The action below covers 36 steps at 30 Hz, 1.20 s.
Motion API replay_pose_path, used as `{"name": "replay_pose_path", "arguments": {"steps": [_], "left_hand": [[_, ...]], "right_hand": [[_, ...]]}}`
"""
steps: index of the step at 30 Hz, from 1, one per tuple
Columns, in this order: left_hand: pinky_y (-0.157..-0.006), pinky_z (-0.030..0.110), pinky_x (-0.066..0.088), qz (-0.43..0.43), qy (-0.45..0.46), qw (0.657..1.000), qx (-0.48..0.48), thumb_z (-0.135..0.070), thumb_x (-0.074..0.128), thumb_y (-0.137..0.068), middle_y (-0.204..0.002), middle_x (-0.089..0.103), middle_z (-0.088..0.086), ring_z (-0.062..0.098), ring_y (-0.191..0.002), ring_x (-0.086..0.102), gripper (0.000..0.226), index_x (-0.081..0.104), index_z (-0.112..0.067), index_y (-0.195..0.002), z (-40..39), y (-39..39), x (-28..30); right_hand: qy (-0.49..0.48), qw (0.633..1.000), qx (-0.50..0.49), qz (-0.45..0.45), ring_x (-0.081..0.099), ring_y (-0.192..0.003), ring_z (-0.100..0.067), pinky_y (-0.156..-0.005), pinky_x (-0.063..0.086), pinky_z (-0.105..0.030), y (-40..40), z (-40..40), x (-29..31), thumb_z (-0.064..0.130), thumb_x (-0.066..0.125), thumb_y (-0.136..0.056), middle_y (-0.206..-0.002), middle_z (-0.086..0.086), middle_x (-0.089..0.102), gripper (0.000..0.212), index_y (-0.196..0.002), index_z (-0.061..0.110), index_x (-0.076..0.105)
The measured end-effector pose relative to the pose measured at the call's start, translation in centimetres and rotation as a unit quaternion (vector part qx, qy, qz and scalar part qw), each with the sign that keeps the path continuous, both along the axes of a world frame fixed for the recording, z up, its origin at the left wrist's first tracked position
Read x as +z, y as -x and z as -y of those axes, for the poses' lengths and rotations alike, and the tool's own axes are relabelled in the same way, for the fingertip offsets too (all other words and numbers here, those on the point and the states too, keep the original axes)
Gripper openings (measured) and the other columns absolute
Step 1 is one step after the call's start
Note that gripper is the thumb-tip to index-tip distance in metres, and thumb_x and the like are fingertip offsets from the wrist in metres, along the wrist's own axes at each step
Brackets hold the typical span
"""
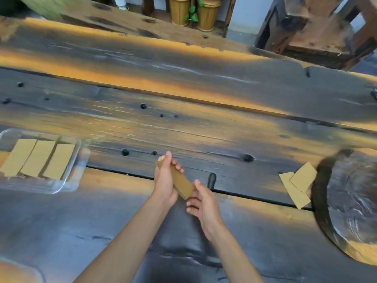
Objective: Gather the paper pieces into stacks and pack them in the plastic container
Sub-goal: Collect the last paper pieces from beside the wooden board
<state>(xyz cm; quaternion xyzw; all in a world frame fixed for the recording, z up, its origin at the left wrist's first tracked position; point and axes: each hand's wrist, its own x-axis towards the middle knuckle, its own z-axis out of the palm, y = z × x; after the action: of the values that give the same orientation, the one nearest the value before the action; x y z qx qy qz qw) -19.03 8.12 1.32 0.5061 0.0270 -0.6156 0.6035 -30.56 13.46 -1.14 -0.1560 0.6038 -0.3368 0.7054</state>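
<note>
**Stack in hand, container lying to the left**

The left hand (164, 183) is gripping a paper stack (179, 180), fingers curling over its top edge. The right hand (201, 203) is touching the stack's near end, its fingers loosely curled; whether it is pinching cannot be told. The stack's long axis is running diagonally, far end pointing away and left. The container (78, 160) is sitting well to the left of the stack, three stacks already lying in it, so the left hand is nearer. Two loose pieces (297, 185) are lying well to the stack's right.

dark plank table (183, 82); two bamboo bins (180, 10) and a green plant (192, 14) behind.
</note>
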Motion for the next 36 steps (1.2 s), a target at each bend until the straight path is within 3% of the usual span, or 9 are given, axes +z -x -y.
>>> {"name": "replay_pose_path", "arguments": {"steps": [8, 15, 18, 22, 26, 29, 31, 34, 36], "left_hand": [[-0.068, 0.027, 0.048, 0.091, 0.042, 0.995, 0.004, -0.031, 0.053, -0.1, -0.077, 0.059, 0.0, 0.012, -0.069, 0.056, 0.022, 0.058, -0.018, -0.083, -2.1, -9.2, 1.8], [-0.086, 0.029, 0.052, 0.306, 0.084, 0.947, -0.06, -0.018, 0.053, -0.1, -0.119, 0.071, -0.007, 0.012, -0.107, 0.064, 0.018, 0.062, -0.022, -0.115, -7.1, -20.8, 1.5], [-0.074, 0.019, 0.053, 0.274, 0.046, 0.96, -0.033, -0.004, 0.064, -0.092, -0.103, 0.077, 0.004, 0.011, -0.092, 0.071, 0.029, 0.062, -0.016, -0.118, -8.8, -25.4, 1.7], [-0.064, 0.028, 0.054, 0.231, -0.032, 0.972, 0.024, -0.001, 0.069, -0.087, -0.092, 0.076, 0.015, 0.021, -0.077, 0.068, 0.024, 0.066, -0.012, -0.108, -9.6, -31.2, 1.7], [-0.054, 0.023, 0.054, 0.164, -0.058, 0.979, 0.104, 0.0, 0.069, -0.087, -0.08, 0.076, 0.002, 0.011, -0.066, 0.068, 0.026, 0.063, -0.008, -0.112, -8.7, -35.8, 1.5], [-0.048, 0.018, 0.051, 0.194, -0.083, 0.977, 0.042, -0.002, 0.069, -0.088, -0.071, 0.071, -0.003, 0.003, -0.053, 0.065, 0.028, 0.061, -0.007, -0.114, -7.8, -38.3, 0.5], [-0.059, 0.014, 0.051, 0.337, -0.121, 0.93, -0.086, -0.009, 0.068, -0.088, -0.087, 0.071, 0.0, 0.0, -0.058, 0.066, 0.028, 0.062, -0.008, -0.115, -7.6, -39.7, -0.4], [-0.09, 0.024, 0.047, 0.635, -0.07, 0.733, -0.235, -0.015, 0.06, -0.088, -0.12, 0.061, 0.002, 0.014, -0.108, 0.06, 0.032, 0.061, -0.013, -0.12, -7.9, -41.3, -1.6], [-0.093, 0.034, 0.048, 0.679, -0.019, 0.693, -0.242, -0.016, 0.057, -0.088, -0.123, 0.056, 0.0, 0.02, -0.116, 0.051, 0.03, 0.061, -0.015, -0.118, -8.0, -41.6, -2.0]], "right_hand": [[-0.018, 0.987, -0.056, 0.15, 0.056, -0.06, -0.004, -0.052, 0.049, -0.013, -8.3, 0.3, 1.4, 0.0, 0.065, -0.093, -0.091, -0.006, 0.07, 0.016, -0.104, 0.004, 0.076], [0.084, 0.989, 0.113, -0.038, 0.056, -0.065, -0.003, -0.051, 0.042, -0.015, -18.3, 3.7, 3.6, 0.0, 0.058, -0.095, -0.09, 0.002, 0.07, 0.027, -0.115, 0.01, 0.073], [0.158, 0.964, 0.187, -0.106, 0.061, -0.066, -0.001, -0.058, 0.047, -0.015, -22.5, 5.3, 4.9, -0.005, 0.057, -0.091, -0.081, 0.009, 0.075, 0.035, -0.108, 0.019, 0.076], [0.156, 0.972, 0.163, -0.058, 0.072, -0.076, 0.001, -0.066, 0.054, -0.012, -29.5, 5.8, 5.0, 0.002, 0.068, -0.092, -0.089, 0.004, 0.08, 0.025, -0.11, 0.019, 0.073], [0.073, 0.99, 0.119, 0.0, 0.075, -0.088, -0.008, -0.076, 0.056, -0.015, -35.1, 4.3, 3.3, 0.011, 0.076, -0.089, -0.096, -0.002, 0.08, 0.025, -0.113, 0.009, 0.07], [0.052, 0.992, 0.106, -0.038, 0.075, -0.081, -0.008, -0.075, 0.057, -0.016, -37.9, 3.7, 2.3, 0.009, 0.077, -0.087, -0.088, -0.002, 0.08, 0.016, -0.103, 0.008, 0.075], [0.053, 0.983, 0.105, -0.141, 0.076, -0.08, -0.012, -0.077, 0.059, -0.023, -39.3, 4.0, 2.1, 0.009, 0.076, -0.087, -0.085, -0.002, 0.079, 0.009, -0.096, 0.012, 0.076], [0.088, 0.915, 0.192, -0.343, 0.07, -0.081, -0.02, -0.077, 0.054, -0.028, -40.9, 5.5, 2.5, 0.013, 0.069, -0.086, -0.072, 0.006, 0.072, 0.01, -0.078, 0.018, 0.073], [0.095, 0.872, 0.238, -0.418, 0.064, -0.079, -0.022, -0.073, 0.046, -0.027, -41.7, 6.4, 2.9, 0.012, 0.065, -0.087, -0.065, 0.01, 0.06, 0.023, -0.066, 0.02, 0.066]]}}
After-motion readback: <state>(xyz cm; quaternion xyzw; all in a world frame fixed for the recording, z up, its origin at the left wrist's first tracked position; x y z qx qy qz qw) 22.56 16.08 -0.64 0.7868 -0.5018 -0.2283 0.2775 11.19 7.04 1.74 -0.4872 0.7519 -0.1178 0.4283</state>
